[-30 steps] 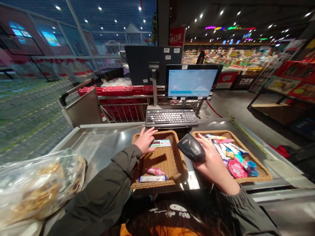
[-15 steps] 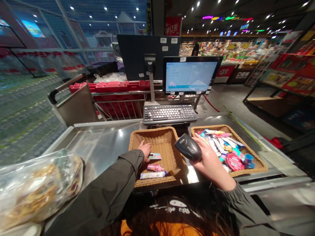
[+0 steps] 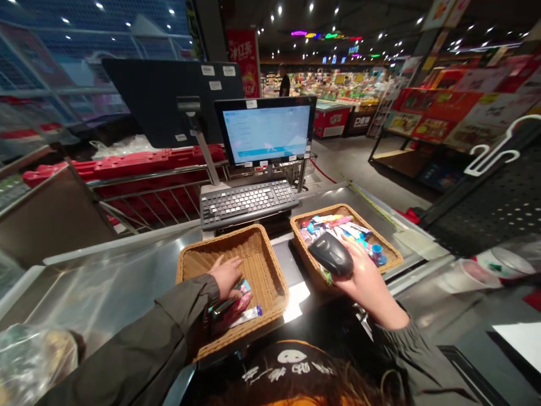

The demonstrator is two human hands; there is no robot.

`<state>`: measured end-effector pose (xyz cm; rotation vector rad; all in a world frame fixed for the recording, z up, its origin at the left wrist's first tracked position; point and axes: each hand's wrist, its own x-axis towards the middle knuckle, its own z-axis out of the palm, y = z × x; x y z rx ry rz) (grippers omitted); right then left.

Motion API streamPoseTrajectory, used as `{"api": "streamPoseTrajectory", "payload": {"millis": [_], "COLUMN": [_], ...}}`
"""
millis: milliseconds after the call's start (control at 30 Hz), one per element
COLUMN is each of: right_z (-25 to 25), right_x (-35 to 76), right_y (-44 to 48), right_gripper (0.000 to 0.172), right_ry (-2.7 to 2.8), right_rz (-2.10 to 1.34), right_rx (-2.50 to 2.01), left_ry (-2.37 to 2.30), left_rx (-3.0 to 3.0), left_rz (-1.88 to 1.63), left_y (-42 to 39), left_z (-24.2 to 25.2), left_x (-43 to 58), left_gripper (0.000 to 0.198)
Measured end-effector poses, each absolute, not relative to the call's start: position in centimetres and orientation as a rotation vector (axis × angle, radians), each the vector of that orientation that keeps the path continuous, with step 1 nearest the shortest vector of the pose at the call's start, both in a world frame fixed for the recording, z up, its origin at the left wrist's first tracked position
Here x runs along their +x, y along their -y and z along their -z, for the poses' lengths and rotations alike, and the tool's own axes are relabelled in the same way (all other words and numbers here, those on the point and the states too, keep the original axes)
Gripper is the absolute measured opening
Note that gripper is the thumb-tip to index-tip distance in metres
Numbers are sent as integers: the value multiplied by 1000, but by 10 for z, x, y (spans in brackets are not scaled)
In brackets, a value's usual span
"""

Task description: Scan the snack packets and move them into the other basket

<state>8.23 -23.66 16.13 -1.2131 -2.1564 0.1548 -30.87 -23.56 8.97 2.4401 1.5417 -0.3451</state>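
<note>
Black, one barcode scanner sat clasped in the right hand, over the right one of two wicker baskets. Inside the left basket, the left hand was at three or more small packets, its grip unclear.

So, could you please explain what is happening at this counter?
A person in dark sleeves works at a metal counter. Their right hand grips a black handheld scanner near the right brown wicker basket, which contains a colourful heap of small items. Their left hand is inside the left brown wicker basket, at a few small packets; I cannot tell if it grasps one. A black keyboard and a lit black-framed monitor stand beyond.
</note>
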Motion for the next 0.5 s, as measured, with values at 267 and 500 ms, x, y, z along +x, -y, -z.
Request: {"api": "streamPoseTrajectory", "payload": {"millis": [267, 500], "right_z": [-155, -154], "right_x": [161, 192], "right_y": [233, 237], "right_gripper": [56, 56], "right_ry": [1899, 1793], "right_rz": [61, 46], "right_rx": [-1425, -1550], "left_ry": [-1332, -1341], "left_rx": [2706, 2690], "left_rz": [-257, -332], "left_y": [166, 113], "left_z": [-139, -129], "left_x": [-172, -51], "left_gripper": [32, 20]}}
